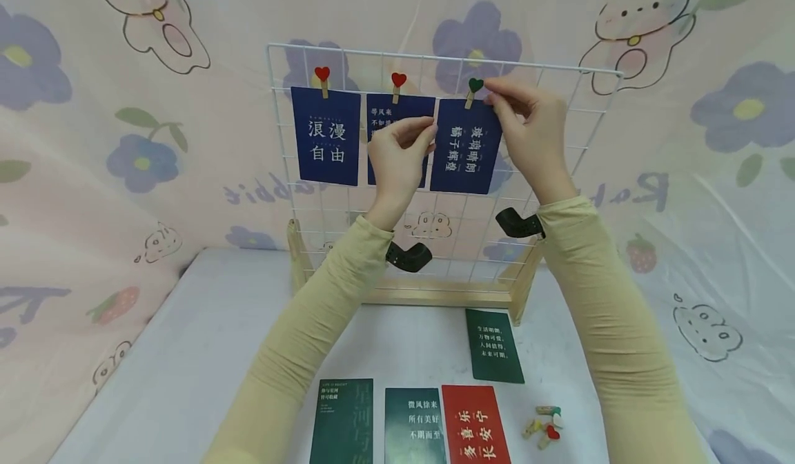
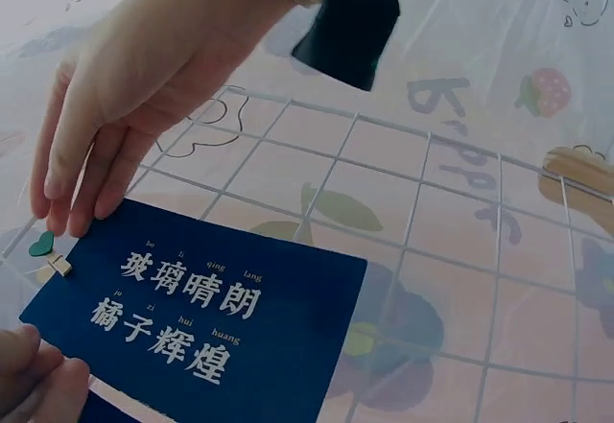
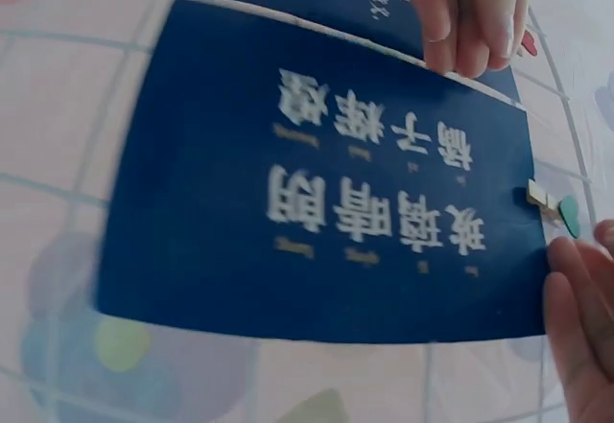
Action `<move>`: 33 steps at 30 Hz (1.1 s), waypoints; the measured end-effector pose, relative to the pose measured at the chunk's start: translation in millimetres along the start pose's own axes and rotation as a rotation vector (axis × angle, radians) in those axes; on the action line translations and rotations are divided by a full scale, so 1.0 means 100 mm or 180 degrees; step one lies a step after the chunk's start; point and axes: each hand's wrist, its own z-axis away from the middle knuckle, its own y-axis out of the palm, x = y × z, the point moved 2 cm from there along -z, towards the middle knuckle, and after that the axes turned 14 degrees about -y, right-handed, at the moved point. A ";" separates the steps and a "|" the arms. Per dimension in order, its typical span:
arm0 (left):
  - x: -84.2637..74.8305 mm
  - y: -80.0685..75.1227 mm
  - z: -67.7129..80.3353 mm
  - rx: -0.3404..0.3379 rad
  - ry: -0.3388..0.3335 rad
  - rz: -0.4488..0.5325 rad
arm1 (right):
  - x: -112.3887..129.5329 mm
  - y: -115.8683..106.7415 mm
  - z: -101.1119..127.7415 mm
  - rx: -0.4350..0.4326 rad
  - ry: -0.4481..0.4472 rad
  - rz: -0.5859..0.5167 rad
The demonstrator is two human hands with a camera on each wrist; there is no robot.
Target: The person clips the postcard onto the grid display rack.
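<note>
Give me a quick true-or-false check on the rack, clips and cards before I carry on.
1. Three blue cards hang from the white grid. True.
2. The clip on the rightmost blue card bears a red heart. False: its heart is green.
3. The red card lies on the table. True.
4. The right hand is at the leftmost blue card. False: it is at the upper right corner of the rightmost one.
5. A few loose clips lie to the right of the red card. True.
6. Every card on the table is red. False: three green cards lie there too.
</note>
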 end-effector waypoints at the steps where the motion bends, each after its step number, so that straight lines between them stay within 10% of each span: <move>1: 0.02 -0.01 0.01 0.0034 -0.0027 0.0023 | 0.00 -0.01 0.03 -0.0067 -0.0013 -0.0142; 13: 0.50 -0.14 0.54 0.0944 -0.1296 0.0261 | -0.16 -0.22 0.85 0.0291 0.0850 -0.1709; 23: 1.46 -0.29 1.27 0.1676 -0.2592 -0.0115 | -0.47 -0.52 1.84 0.1195 0.1409 -0.1536; 33: 1.94 -0.27 1.68 0.1895 -0.3295 0.0126 | -0.55 -0.77 2.53 0.1696 0.2023 -0.1416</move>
